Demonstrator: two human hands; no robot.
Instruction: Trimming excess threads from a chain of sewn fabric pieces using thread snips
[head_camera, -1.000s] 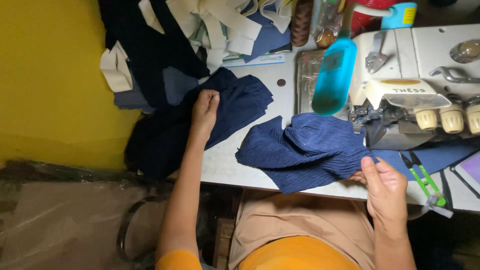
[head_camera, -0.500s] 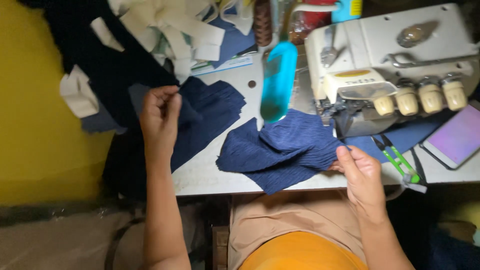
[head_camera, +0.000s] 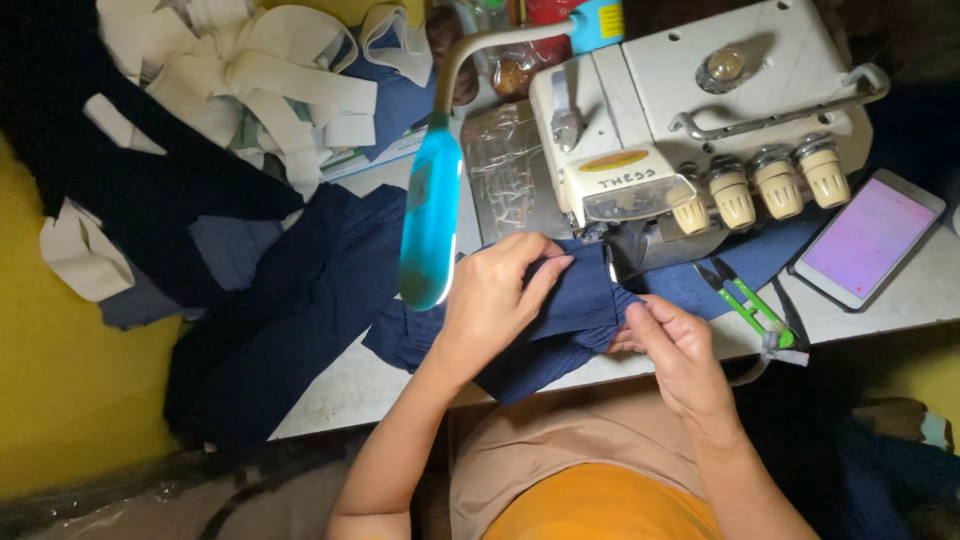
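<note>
Before the white sewing machine, your left hand and right hand are pinching folded navy fabric; green snips are lying right.

- I take this for a small sewing workshop: a white overlock sewing machine with four cream tension knobs fills my white worktable.
- Cut dark navy fabric pieces and white elastic strips lie heaped beside it.
- Green-handled thread snips and a turquoise gooseneck lamp sit close by.
</note>
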